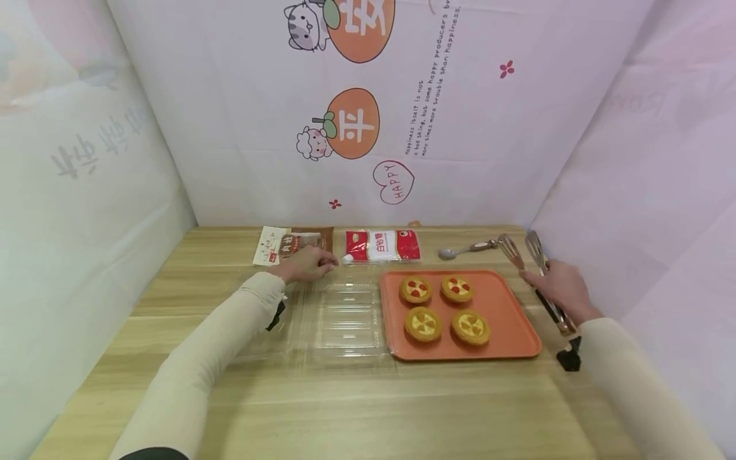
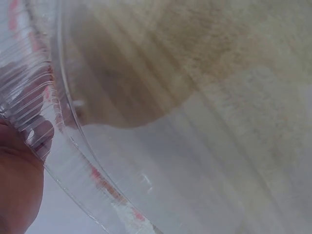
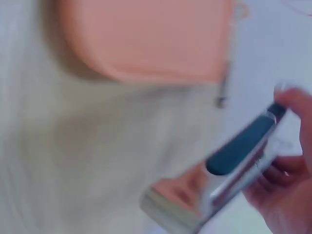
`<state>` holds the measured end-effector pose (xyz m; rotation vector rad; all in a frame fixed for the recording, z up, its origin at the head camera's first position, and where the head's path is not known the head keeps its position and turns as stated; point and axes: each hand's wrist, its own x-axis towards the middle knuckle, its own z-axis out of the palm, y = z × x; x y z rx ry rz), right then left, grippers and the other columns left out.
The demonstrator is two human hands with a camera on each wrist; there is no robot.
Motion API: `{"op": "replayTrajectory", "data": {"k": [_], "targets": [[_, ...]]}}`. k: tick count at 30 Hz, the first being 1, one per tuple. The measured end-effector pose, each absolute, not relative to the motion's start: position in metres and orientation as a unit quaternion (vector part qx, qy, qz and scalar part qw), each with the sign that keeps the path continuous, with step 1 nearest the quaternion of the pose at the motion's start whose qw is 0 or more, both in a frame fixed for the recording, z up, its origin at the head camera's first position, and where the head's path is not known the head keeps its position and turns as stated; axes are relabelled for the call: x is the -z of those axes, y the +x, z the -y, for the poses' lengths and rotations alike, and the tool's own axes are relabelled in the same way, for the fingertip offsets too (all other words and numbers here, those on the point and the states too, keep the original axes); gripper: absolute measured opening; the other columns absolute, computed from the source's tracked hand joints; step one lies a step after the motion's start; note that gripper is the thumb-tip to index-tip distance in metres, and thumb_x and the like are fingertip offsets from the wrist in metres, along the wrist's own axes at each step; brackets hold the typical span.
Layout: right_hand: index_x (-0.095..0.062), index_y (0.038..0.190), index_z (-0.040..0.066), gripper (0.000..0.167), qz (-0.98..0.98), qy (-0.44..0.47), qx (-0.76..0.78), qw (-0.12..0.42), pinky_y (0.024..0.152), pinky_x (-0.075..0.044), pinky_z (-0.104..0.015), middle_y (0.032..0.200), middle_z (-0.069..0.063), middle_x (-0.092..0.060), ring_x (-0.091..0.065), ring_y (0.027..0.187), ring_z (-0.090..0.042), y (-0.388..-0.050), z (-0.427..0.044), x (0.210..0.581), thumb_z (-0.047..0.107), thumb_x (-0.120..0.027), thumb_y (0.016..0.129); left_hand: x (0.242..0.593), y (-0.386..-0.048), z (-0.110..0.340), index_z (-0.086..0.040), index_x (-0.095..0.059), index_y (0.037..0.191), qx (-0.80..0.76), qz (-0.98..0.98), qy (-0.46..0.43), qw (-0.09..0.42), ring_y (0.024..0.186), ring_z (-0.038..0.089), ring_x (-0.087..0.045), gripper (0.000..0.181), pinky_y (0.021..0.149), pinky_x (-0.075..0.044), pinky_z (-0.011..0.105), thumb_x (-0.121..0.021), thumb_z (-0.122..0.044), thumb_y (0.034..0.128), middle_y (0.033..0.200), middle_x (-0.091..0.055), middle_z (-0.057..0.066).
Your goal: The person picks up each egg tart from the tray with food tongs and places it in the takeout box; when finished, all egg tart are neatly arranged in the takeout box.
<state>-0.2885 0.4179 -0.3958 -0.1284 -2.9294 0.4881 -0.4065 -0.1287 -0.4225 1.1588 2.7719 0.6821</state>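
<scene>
At the upper edge of a clear plastic container (image 1: pixel 351 313), my left hand (image 1: pixel 307 263) has its fingers bent. The left wrist view shows the hand (image 2: pixel 19 180) at the ridged rim of the container (image 2: pixel 112 146), fingertips visible through the plastic. Metal tongs (image 1: pixel 554 310) with slotted ends spread apart are in my right hand (image 1: pixel 563 289), right of the orange tray (image 1: pixel 512 319). In the right wrist view, the hand (image 3: pixel 287 180) grips the tongs (image 3: pixel 243 146), thumb on one side and fingers on the other. Four small tarts, including one tart (image 1: pixel 423 324), sit on the tray.
Along the back lie a brown and cream packet (image 1: pixel 270 246), a red and white packet (image 1: pixel 382 246) and a spoon (image 1: pixel 448 253). Printed white sheets (image 1: pixel 259 128) stand behind and at both sides of the wooden table (image 1: pixel 374 409).
</scene>
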Motion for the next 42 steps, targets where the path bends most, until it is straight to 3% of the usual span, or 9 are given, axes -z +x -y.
{"op": "replayTrajectory", "data": {"k": [2,6,10,15,21,27,35,42], "targets": [[-0.058,0.104,-0.01,0.063,0.982,0.003,-0.167,0.086,0.059,-0.046,-0.046,0.087,-0.028,-0.061,-0.059,0.075,-0.038,-0.282,-0.417,0.378,0.051,-0.061,0.091,0.423,-0.406,0.129,0.0,-0.07,0.112,-0.227,-0.899,0.374,0.03,0.058,0.007,-0.047,0.022,0.057,-0.039,0.023,-0.058,-0.01,0.0959,0.09,-0.072,0.009],[-0.056,0.128,-0.004,0.065,0.983,0.108,-0.131,0.064,0.069,-0.049,-0.047,0.101,-0.022,-0.066,-0.061,0.084,-0.032,-0.263,-0.411,0.354,0.045,-0.069,0.088,0.422,-0.404,0.13,0.0,-0.07,0.113,-0.226,-0.902,0.368,0.028,0.059,0.008,-0.049,0.023,0.059,-0.041,0.025,-0.059,-0.011,0.0961,0.091,-0.072,0.01],[-0.063,0.125,0.004,0.059,0.978,0.186,-0.09,0.025,0.063,-0.046,-0.036,0.095,-0.004,-0.064,-0.057,0.079,-0.016,-0.24,-0.4,0.342,0.042,-0.077,0.082,0.423,-0.402,0.133,-0.001,-0.07,0.113,-0.221,-0.906,0.361,0.031,0.063,0.009,-0.052,0.023,0.062,-0.044,0.026,-0.059,-0.011,0.0964,0.096,-0.072,0.01],[-0.068,0.119,0.009,0.054,0.969,0.239,-0.063,-0.012,0.062,-0.046,-0.03,0.09,0.005,-0.059,-0.056,0.079,-0.01,-0.221,-0.391,0.339,0.039,-0.08,0.077,0.424,-0.401,0.133,-0.002,-0.071,0.113,-0.219,-0.907,0.357,0.026,0.068,0.011,-0.055,0.022,0.066,-0.045,0.028,-0.059,-0.011,0.0963,0.101,-0.072,0.01],[-0.067,0.119,0.009,0.055,0.967,0.243,-0.055,-0.047,0.062,-0.046,-0.029,0.092,0.006,-0.062,-0.057,0.079,-0.008,-0.215,-0.393,0.346,0.042,-0.08,0.076,0.425,-0.401,0.131,-0.003,-0.07,0.115,-0.216,-0.912,0.348,0.035,0.067,0.01,-0.053,0.024,0.064,-0.044,0.027,-0.058,-0.015,0.0974,0.098,-0.072,0.008],[-0.068,0.116,0.01,0.052,0.964,0.258,-0.046,-0.037,0.06,-0.043,-0.026,0.088,0.006,-0.06,-0.05,0.072,-0.004,-0.217,-0.396,0.359,0.041,-0.08,0.075,0.426,-0.402,0.128,-0.004,-0.07,0.114,-0.213,-0.912,0.348,0.035,0.062,0.008,-0.051,0.024,0.06,-0.042,0.025,-0.058,-0.015,0.0975,0.091,-0.071,0.006],[-0.069,0.11,0.016,0.044,0.963,0.268,-0.026,-0.024,0.058,-0.041,-0.026,0.084,0.008,-0.06,-0.053,0.071,-0.006,-0.224,-0.384,0.368,0.04,-0.08,0.074,0.429,-0.405,0.128,-0.006,-0.07,0.114,-0.219,-0.915,0.337,0.042,0.06,0.009,-0.049,0.023,0.057,-0.04,0.025,-0.058,-0.016,0.0976,0.082,-0.066,0.0],[-0.069,0.109,0.015,0.039,0.963,0.26,-0.058,-0.044,0.055,-0.037,-0.023,0.083,0.007,-0.058,-0.044,0.065,-0.002,-0.226,-0.379,0.374,0.033,-0.078,0.076,0.427,-0.403,0.13,-0.005,-0.07,0.115,-0.219,-0.913,0.341,0.038,0.063,0.009,-0.05,0.024,0.059,-0.041,0.025,-0.058,-0.016,0.0973,0.089,-0.07,0.003]]}}
